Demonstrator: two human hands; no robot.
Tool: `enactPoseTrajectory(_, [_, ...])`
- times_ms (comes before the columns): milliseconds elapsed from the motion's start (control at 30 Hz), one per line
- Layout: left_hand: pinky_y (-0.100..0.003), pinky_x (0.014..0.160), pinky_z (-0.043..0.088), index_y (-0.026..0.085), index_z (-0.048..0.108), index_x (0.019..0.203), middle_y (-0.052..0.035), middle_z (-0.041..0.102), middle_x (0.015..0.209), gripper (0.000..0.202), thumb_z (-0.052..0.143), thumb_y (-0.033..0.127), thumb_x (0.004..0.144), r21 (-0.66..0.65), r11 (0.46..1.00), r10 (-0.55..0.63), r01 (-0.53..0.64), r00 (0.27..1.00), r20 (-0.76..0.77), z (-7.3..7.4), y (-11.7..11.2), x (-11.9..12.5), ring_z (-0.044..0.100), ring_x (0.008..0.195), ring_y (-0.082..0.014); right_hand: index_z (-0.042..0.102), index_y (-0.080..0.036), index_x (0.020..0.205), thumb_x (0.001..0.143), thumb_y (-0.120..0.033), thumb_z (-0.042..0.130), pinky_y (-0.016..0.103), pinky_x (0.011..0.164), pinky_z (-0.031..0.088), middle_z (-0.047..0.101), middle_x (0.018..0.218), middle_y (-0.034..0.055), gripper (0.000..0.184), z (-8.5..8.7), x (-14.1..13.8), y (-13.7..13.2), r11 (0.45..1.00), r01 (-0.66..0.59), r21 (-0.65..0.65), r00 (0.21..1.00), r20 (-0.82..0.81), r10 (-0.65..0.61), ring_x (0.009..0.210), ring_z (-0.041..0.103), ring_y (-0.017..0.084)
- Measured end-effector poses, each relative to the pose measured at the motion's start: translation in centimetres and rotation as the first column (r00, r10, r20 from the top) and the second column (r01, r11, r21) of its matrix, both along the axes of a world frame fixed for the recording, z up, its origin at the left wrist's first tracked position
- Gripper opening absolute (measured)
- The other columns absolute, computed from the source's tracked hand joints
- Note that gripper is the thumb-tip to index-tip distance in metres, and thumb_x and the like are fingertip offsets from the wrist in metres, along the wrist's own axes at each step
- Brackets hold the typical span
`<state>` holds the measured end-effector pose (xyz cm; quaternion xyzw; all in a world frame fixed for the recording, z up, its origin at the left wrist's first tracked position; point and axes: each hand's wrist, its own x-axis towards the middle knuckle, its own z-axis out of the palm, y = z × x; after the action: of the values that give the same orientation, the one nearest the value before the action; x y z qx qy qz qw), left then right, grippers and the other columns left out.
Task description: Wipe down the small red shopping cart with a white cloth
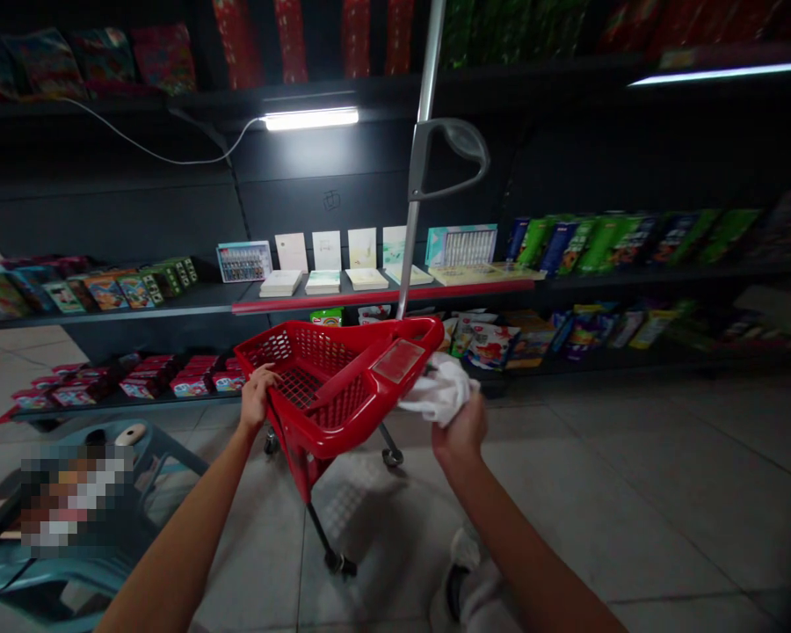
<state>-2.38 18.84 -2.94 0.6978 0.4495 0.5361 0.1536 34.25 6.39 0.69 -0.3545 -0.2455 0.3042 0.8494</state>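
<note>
On the pale tiled floor [633, 492] of a dim shop aisle, seen from the head camera, a small red plastic shopping trolley with a lattice basket [333, 387] stands tilted on its castors, its open basket tipped toward the viewer. Its grey metal pole with a loop handle [428, 158] rises from the far side of the basket toward the top of the view.

The left hand [257, 396] is clasped over the near left rim of the basket, fingers curled inside the edge. The right hand [461, 431] is clenched around a crumpled white cloth [439, 391], which is pressed against the right outer rim of the trolley, just below a flat red panel on that rim.

Behind the trolley runs a dark shelf with a red front edge [369, 299], carrying stacks of pale notebooks and upright cards [343, 264]. Green and blue packets [586, 242] line the shelf toward the right, and red boxes [171, 374] sit on a lower shelf to the left. A lit white tube lamp [311, 118] hangs above. Near the floor's lower left corner stands a blue-grey plastic stool [164, 475].
</note>
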Motion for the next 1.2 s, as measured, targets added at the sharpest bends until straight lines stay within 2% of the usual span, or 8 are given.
enactPoseTrajectory(100, [-0.047, 0.112, 0.041, 0.024, 0.051, 0.059, -0.0092, 0.073, 0.086, 0.04, 0.036, 0.041, 0.091, 0.014, 1.0, -0.004, 0.004, 1.0, -0.007, 0.1, 0.0, 0.0, 0.06, 0.121, -0.0279, 0.056, -0.025, 0.121, 0.093, -0.044, 0.05, 0.035, 0.094, 0.055, 0.067, 0.119, 0.0044, 0.034, 2.4, 1.5, -0.5, 0.954, 0.283, 0.095, 0.939, 0.172, -0.296, 0.107, 0.067, 0.019])
enactPoseTrajectory(233, [-0.047, 0.113, 0.041, 0.023, 0.057, 0.063, -0.0098, 0.073, 0.091, 0.04, 0.035, 0.041, 0.091, 0.011, 0.999, -0.034, 0.035, 0.996, -0.077, 0.5, 0.0, -0.1, 0.059, 0.121, -0.0278, 0.061, -0.023, 0.126, 0.093, -0.033, 0.055, 0.047, 0.112, 0.043, 0.065, 0.128, 0.0101, 0.034, 4.7, 0.0, -2.6, 0.972, 0.041, 0.233, 0.56, 0.8, -0.216, 0.123, 0.06, 0.026])
enactPoseTrajectory(300, [-0.049, 0.115, 0.039, 0.023, 0.063, 0.069, -0.0104, 0.073, 0.099, 0.039, 0.035, 0.04, 0.09, -0.015, 0.998, -0.055, 0.054, 0.985, -0.166, 1.1, 0.0, -0.4, 0.059, 0.122, -0.0277, 0.062, -0.024, 0.125, 0.092, -0.026, 0.054, 0.051, 0.118, 0.036, 0.067, 0.125, 0.0093, 0.033, 5.3, -1.4, -3.4, 0.96, -0.035, 0.277, 0.394, 0.887, -0.241, 0.124, 0.059, 0.027])
enactPoseTrajectory(400, [-0.051, 0.113, 0.04, 0.021, 0.07, 0.089, -0.0114, 0.072, 0.11, 0.033, 0.042, 0.038, 0.085, -0.051, 0.998, 0.008, -0.021, 0.973, -0.232, 2.8, -0.8, -0.7, 0.06, 0.12, -0.0293, 0.06, -0.026, 0.125, 0.09, -0.022, 0.053, 0.053, 0.119, 0.035, 0.068, 0.122, 0.0073, 0.037, 5.8, -3.4, -4.2, 0.941, -0.093, 0.324, 0.299, 0.911, -0.284, 0.122, 0.061, 0.027])
enactPoseTrajectory(533, [-0.046, 0.101, 0.049, 0.021, 0.069, 0.109, -0.0101, 0.072, 0.117, 0.035, 0.048, 0.038, 0.086, -0.034, 0.989, 0.139, -0.146, 0.976, -0.166, 6.9, -5.9, 1.4, 0.065, 0.112, -0.0294, 0.06, -0.027, 0.126, 0.088, -0.022, 0.053, 0.052, 0.116, 0.039, 0.07, 0.121, 0.006, 0.039, 6.3, -5.7, -5.4, 0.929, -0.213, 0.304, 0.253, 0.935, -0.248, 0.12, 0.063, 0.028])
enactPoseTrajectory(733, [-0.037, 0.08, 0.052, 0.028, 0.068, 0.113, -0.0048, 0.074, 0.11, 0.026, 0.048, 0.031, 0.096, 0.089, 0.992, 0.115, -0.094, 0.953, -0.281, 12.2, -17.7, 9.7, 0.07, 0.095, -0.0257, 0.058, -0.027, 0.126, 0.089, -0.021, 0.053, 0.049, 0.111, 0.043, 0.07, 0.12, 0.0063, 0.038, 6.8, -8.5, -6.9, 0.936, -0.255, 0.241, 0.278, 0.946, -0.167, 0.116, 0.064, 0.026])
enactPoseTrajectory(933, [-0.038, 0.077, 0.05, 0.027, 0.068, 0.106, -0.0055, 0.074, 0.094, 0.022, 0.047, 0.025, 0.097, 0.171, 0.983, 0.098, -0.062, 0.973, -0.21, 11.3, -19.7, 11.6, 0.068, 0.085, -0.0253, 0.061, -0.025, 0.122, 0.087, -0.021, 0.057, 0.046, 0.104, 0.047, 0.072, 0.113, 0.0081, 0.036, 7.4, -6.8, -5.8, 0.917, -0.275, 0.288, 0.111, 0.957, -0.268, 0.109, 0.066, 0.026])
enactPoseTrajectory(1200, [-0.026, 0.052, 0.041, 0.023, 0.062, 0.089, 0.0018, 0.062, 0.068, 0.016, 0.051, 0.034, 0.092, 0.24, 0.962, 0.098, -0.131, 0.984, 0.146, 8.8, -17.6, 9.3, 0.056, 0.055, -0.0145, 0.062, -0.024, 0.12, 0.09, -0.022, 0.055, 0.041, 0.102, 0.049, 0.072, 0.117, 0.0074, 0.031, 6.6, -1.1, -1.0, 0.967, -0.05, 0.25, 0.182, 0.954, -0.237, 0.112, 0.066, 0.025])
